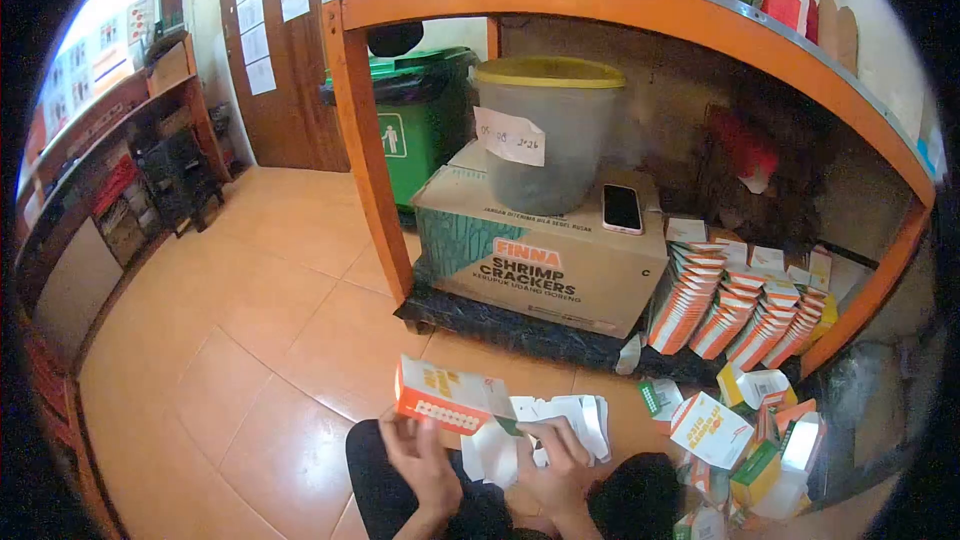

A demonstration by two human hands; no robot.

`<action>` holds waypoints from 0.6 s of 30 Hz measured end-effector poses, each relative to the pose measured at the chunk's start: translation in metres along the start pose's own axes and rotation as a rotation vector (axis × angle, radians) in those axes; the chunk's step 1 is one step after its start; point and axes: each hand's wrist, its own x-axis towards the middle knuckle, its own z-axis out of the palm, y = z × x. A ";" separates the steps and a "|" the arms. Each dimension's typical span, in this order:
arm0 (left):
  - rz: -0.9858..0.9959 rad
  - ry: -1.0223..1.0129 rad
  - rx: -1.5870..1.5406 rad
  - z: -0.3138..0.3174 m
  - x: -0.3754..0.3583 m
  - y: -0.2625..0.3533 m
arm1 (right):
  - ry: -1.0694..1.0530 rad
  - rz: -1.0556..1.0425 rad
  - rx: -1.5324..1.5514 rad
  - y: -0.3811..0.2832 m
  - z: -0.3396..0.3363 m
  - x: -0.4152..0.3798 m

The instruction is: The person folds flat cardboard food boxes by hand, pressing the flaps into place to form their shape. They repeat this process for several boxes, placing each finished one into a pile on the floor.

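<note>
A small white and orange carton (455, 395) with yellow lettering is held in front of me, above my dark-clothed legs. At its lower left side, the fingers and thumb of my left hand (425, 465) grip the orange edge. My right hand (555, 465) is closed on the carton's near right end, where white flaps stick out and a bit of green shows. Behind my right hand lie flat white pieces of paper or card (590, 425) on the floor. Exactly how the right fingertips sit on the flaps is partly hidden.
Flattened orange-white cartons (685, 300) stand in several stacks under the orange-framed table (370, 160). Opened cartons (712, 430) lie in a loose pile at right. A cardboard box (540, 270) on a dark platform carries a yellow-lidded tub (550, 140) and a phone (622, 208).
</note>
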 end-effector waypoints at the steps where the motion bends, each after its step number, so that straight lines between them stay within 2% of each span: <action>1: -0.118 -0.054 -0.090 0.004 -0.007 -0.004 | 0.004 -0.024 0.002 -0.005 -0.001 0.000; 2: -0.237 -0.107 -0.181 0.003 -0.012 -0.010 | 0.009 -0.048 0.003 -0.009 -0.002 0.000; 3: -0.384 -0.222 -0.137 -0.003 -0.008 -0.014 | 0.005 -0.079 0.024 -0.013 -0.003 0.002; 5: -0.449 -0.260 -0.148 -0.008 -0.009 -0.019 | -0.001 -0.144 0.064 -0.019 -0.004 0.008; 6: -0.481 -0.278 -0.153 -0.005 -0.008 -0.014 | 0.013 -0.085 0.094 -0.019 -0.007 0.010; 9: -0.335 -0.330 -0.045 -0.011 -0.003 -0.012 | 0.084 0.125 0.189 -0.019 -0.016 0.016; 10: -0.292 -0.358 -0.024 -0.014 -0.002 -0.012 | 0.078 0.112 0.199 -0.014 -0.020 0.017; 11: -0.207 -0.397 0.133 -0.024 -0.004 -0.021 | 0.071 0.100 0.209 -0.005 -0.024 0.019; 13: 0.494 -0.498 0.788 -0.045 -0.011 -0.041 | 0.029 0.105 0.332 0.003 -0.025 0.020; 15: 0.693 -0.473 0.895 -0.051 -0.014 -0.068 | -0.046 0.171 0.523 -0.006 -0.026 0.019; 16: 0.714 -0.480 0.884 -0.054 -0.016 -0.076 | -0.085 0.204 0.618 -0.009 -0.025 0.018; 18: 0.637 -0.521 0.806 -0.058 -0.019 -0.090 | -0.061 0.129 0.581 -0.012 -0.018 0.016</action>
